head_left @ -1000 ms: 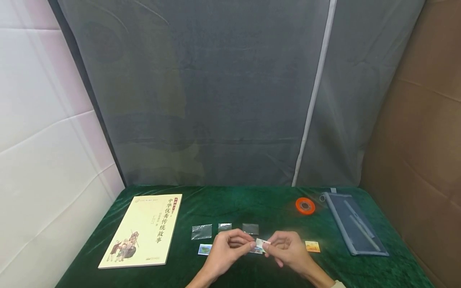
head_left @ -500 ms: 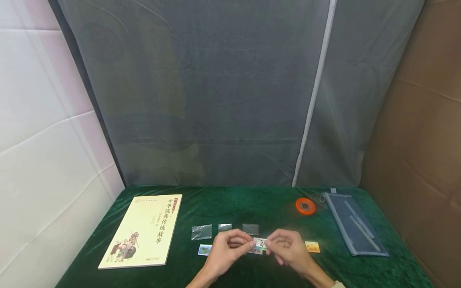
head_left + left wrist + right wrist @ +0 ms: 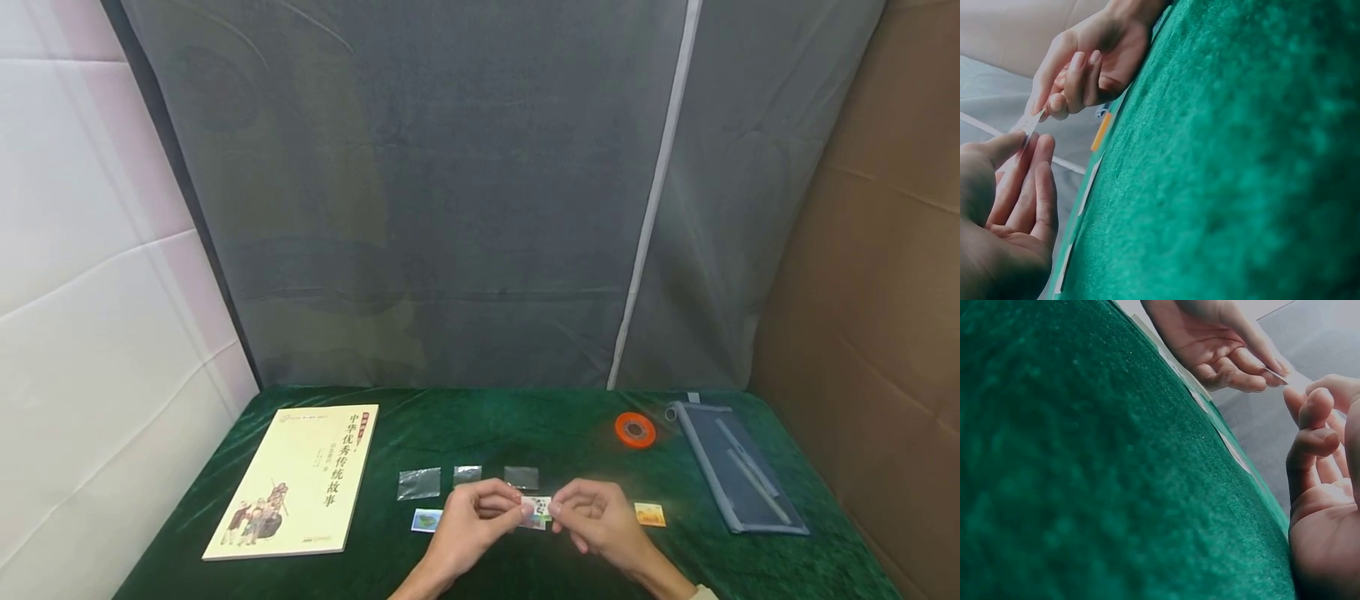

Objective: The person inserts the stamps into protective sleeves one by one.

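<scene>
Between my two hands, above the green cloth, is a small white stamp (image 3: 537,505) with a dark and green print. My left hand (image 3: 471,521) pinches its left edge between thumb and forefinger, and my right hand (image 3: 600,523) pinches the right edge the same way. The left wrist view shows the stamp (image 3: 1031,130) thin and nearly edge-on, raised off the cloth. Another stamp (image 3: 536,524) lies under it, partly hidden by the fingers. A blue-and-green stamp (image 3: 426,521) lies left of my left hand, a yellow stamp (image 3: 649,514) right of my right hand.
Three small clear plastic sleeves (image 3: 419,483) lie in a row behind the hands. A cream book (image 3: 300,483) lies at left. An orange tape roll (image 3: 635,430) and a blue mesh zip pouch (image 3: 738,467), with slim tools inside, are at right. Fabric walls enclose the table.
The held stamp has turned from tilted to nearly level, its printed face now showing toward the head camera. The right fingers have shifted slightly along its edge; the left hand barely moved.
</scene>
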Available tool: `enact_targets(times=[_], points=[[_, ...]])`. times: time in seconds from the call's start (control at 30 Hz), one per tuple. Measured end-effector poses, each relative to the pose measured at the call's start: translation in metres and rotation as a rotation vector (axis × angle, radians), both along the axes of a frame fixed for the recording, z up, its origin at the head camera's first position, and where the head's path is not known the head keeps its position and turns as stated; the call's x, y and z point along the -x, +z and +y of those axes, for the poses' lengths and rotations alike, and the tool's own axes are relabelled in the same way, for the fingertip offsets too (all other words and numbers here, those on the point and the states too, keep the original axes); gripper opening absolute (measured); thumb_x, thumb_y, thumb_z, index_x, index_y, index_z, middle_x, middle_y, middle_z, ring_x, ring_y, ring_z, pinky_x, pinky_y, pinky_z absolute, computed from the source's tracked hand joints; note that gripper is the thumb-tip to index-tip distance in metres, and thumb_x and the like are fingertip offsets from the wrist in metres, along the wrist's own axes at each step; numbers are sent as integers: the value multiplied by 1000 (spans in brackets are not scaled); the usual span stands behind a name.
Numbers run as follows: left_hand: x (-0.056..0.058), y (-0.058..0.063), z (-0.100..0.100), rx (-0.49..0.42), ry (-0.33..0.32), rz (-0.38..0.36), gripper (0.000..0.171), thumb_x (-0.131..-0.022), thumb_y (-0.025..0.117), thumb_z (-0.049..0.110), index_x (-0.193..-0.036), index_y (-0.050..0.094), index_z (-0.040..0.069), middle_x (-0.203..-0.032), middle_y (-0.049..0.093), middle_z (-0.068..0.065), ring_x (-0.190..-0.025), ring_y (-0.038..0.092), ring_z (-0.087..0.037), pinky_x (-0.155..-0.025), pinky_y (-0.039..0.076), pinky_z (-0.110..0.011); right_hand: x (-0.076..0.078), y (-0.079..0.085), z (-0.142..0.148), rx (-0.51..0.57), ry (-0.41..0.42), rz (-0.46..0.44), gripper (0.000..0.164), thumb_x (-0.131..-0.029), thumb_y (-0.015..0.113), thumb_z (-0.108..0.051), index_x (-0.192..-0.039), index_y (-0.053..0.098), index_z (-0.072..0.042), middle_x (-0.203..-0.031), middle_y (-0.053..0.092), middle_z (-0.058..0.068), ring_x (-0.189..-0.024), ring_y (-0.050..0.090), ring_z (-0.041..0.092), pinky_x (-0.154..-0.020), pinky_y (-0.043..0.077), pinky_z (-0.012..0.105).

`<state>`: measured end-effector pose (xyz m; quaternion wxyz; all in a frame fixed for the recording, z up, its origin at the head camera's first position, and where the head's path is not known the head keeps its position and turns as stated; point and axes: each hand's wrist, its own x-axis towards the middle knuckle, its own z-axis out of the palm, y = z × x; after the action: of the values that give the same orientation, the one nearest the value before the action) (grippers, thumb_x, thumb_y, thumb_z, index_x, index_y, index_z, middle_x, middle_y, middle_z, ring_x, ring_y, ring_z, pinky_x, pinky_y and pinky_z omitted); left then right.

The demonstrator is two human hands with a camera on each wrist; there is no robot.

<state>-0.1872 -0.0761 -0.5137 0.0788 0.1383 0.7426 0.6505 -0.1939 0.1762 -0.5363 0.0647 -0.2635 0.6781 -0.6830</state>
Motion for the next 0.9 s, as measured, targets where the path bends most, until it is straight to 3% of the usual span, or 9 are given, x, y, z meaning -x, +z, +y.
enact_targets(times=[0.27, 0.9], points=[[-3, 0, 4, -26, -33, -15, 19, -96, 85, 22, -103, 77, 6, -97, 85, -13, -83, 80, -13, -73, 62, -23, 0, -1, -1, 1, 26, 12, 7, -104, 66, 1, -104, 73, 0, -80, 73, 25, -51, 56, -1, -39, 44, 21], [-5, -2, 6, -15, -20, -7, 19, -96, 85, 23, -105, 78, 8, -97, 85, -11, -81, 79, -12, -74, 62, -24, 0, -1, 0, 10, 45, 27, 8, -104, 65, 4, -104, 73, 3, -80, 69, 32, -51, 55, -1, -39, 44, 21]])
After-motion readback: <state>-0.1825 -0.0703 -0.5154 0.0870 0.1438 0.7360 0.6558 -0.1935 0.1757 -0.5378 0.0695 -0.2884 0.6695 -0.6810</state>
